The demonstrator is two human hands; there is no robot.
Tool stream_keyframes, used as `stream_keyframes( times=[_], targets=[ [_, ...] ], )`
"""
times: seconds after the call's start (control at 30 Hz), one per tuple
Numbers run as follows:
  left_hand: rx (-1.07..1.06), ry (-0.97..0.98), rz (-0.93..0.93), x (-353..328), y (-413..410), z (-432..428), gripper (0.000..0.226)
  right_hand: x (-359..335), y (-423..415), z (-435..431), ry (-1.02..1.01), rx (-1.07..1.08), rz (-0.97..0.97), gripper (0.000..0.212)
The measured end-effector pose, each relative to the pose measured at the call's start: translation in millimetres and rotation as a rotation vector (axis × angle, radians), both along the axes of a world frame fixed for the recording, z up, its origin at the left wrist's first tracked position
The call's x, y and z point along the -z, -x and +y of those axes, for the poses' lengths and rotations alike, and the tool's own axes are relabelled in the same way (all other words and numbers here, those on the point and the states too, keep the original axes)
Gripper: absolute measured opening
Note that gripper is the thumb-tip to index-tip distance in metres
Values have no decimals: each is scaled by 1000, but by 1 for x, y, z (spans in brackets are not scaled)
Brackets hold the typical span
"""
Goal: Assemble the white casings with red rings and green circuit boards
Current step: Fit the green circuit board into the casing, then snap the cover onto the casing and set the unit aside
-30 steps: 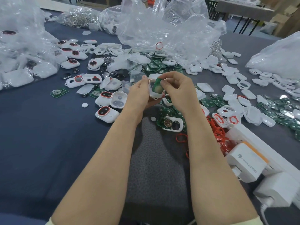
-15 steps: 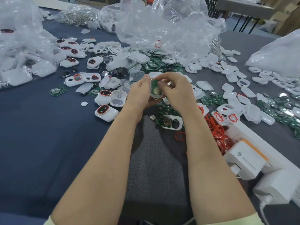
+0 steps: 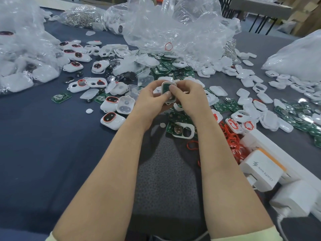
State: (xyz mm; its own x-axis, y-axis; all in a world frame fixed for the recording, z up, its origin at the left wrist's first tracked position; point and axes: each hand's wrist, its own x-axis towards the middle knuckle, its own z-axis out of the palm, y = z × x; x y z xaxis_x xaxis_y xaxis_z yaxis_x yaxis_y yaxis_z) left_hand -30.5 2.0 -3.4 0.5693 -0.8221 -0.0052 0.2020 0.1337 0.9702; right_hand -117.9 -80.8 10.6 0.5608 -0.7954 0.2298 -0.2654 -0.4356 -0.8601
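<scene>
Right now we are holding a white casing (image 3: 169, 101) just above the table (image 3: 43, 136), with a green circuit board (image 3: 165, 86) sitting in its open face. Our left hand (image 3: 151, 100) is gripping its left side, thumb on the board, and our right hand (image 3: 190, 97) is pinching the right side. Loose red rings (image 3: 231, 141) are lying nearby to the right, and ringed casings (image 3: 112, 119) to the left.
</scene>
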Motion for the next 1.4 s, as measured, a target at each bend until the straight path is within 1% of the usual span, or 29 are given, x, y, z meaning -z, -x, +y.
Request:
stream_keyframes(
  times=[0.03,0.1,0.2,0.37,0.53,0.73,0.87,1.03,1.13,1.2,1.3,1.4],
  targets=[
    [4,4,-32,0,0,0,27,1,0,-1,-54,-12,-15,10],
    [2,22,-72,1,2,0,30,2,-1,-2,-97,-10,-39,7],
    [-16,31,-99,2,3,-1,32,4,-2,-2,-105,-1,-57,8],
    [-3,63,-101,1,3,-2,28,2,-2,-1,-121,6,-112,6],
    [-19,61,-128,0,4,-2,33,3,-4,-1,-115,26,-101,8],
    [-66,37,-194,3,6,-3,29,4,-6,0,-116,39,-101,7],
    [-33,36,-197,3,6,-2,29,4,-5,-1,-104,46,-80,5],
    [-65,39,-207,3,7,-3,35,3,-6,1,-100,63,-86,7],
    [-95,48,-178,3,8,-5,32,2,-5,3,-110,39,-118,9],
    [-139,62,-114,2,5,-5,30,0,-2,2,-109,51,-151,7],
    [-250,98,34,0,-5,-2,30,-3,6,-5,-86,198,-200,6],
    [-341,106,91,-2,-11,0,29,-4,8,-8,-48,294,-143,12]
  ],
)
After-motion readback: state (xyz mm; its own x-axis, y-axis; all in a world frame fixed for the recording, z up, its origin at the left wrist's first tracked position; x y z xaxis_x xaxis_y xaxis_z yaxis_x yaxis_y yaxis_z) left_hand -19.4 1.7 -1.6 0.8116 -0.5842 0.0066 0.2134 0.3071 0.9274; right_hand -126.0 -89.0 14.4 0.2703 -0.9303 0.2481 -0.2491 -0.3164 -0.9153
